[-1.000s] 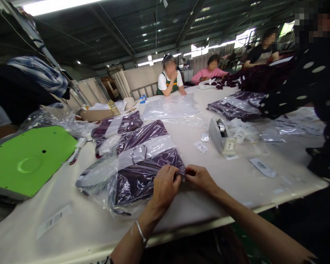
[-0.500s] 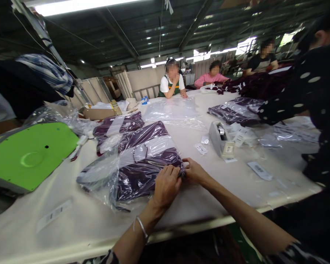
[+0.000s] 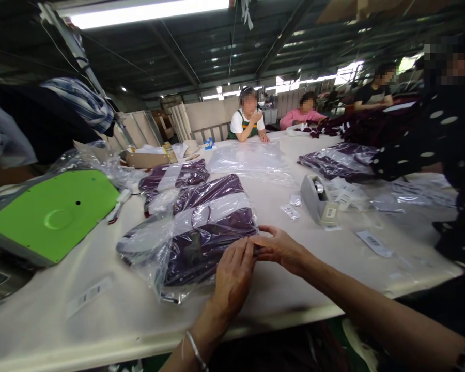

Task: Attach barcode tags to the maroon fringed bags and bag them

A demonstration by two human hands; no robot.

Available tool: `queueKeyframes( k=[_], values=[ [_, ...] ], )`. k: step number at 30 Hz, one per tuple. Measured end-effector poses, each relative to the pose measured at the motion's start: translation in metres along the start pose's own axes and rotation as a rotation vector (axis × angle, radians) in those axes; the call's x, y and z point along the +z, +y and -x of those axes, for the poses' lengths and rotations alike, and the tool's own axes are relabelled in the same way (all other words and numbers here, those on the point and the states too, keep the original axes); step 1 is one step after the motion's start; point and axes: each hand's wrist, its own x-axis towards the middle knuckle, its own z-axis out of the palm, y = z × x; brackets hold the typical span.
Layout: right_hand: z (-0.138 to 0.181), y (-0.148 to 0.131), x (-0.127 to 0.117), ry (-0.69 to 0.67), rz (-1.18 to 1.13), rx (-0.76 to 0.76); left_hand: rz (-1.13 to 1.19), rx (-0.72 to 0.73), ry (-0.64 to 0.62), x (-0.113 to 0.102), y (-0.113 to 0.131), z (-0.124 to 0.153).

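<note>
A folded dark purple garment in a clear plastic bag (image 3: 213,232) lies on the table before me, with a white band across it. At the bag's right-hand near corner, my left hand (image 3: 235,271) is closed, fingers together on the edge. My right hand (image 3: 281,249) pinches the same corner from the right, thumb and fingers meeting the left fingertips. What lies between the fingertips is mostly hidden, though it appears to be bag edge. The bag's loose, crumpled end (image 3: 143,248) spreads out to the left.
A grey tape dispenser (image 3: 318,201) stands right of the bag, with barcode labels (image 3: 374,243) around it. On the left is a green-topped machine (image 3: 54,214). Another bagged garment (image 3: 174,178) lies behind. A person in polka dots (image 3: 430,155) stands at right; others sit across the table.
The view has shifted slightly, so the scene sits a little farther right. My right hand's fingers have come in against the left fingertips at the bag's corner. The bag stays in place.
</note>
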Motion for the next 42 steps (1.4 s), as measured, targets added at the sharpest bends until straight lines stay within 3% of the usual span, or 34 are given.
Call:
queueKeyframes(
  k=[5, 11, 16, 22, 28, 32, 37, 42],
  values=[
    [0.003, -0.001, 0.005, -0.015, -0.044, 0.097, -0.114, 0.088, -0.024, 0.006, -0.004, 0.022],
    [0.003, -0.006, 0.014, -0.098, 0.022, 0.139, 0.006, 0.153, 0.116, 0.009, -0.032, 0.010],
    [0.011, -0.015, 0.017, -0.126, 0.133, 0.134, 0.090, 0.102, 0.140, 0.012, -0.030, 0.003],
    [0.010, -0.011, 0.018, -0.061, 0.080, 0.102, 0.048, -0.024, 0.139, 0.017, -0.019, 0.004],
    [0.000, -0.010, 0.023, -0.056, -0.007, 0.153, -0.098, 0.000, 0.132, 0.013, -0.029, -0.004],
    [-0.002, -0.017, 0.028, 0.015, -0.061, 0.189, -0.039, 0.013, 0.123, 0.010, -0.036, -0.013],
    [0.004, -0.023, 0.026, -0.014, -0.108, 0.255, 0.010, 0.044, 0.164, 0.011, -0.039, -0.011],
    [0.005, -0.017, 0.024, 0.014, -0.152, 0.195, 0.060, 0.128, 0.148, 0.004, -0.044, -0.018]
  ],
)
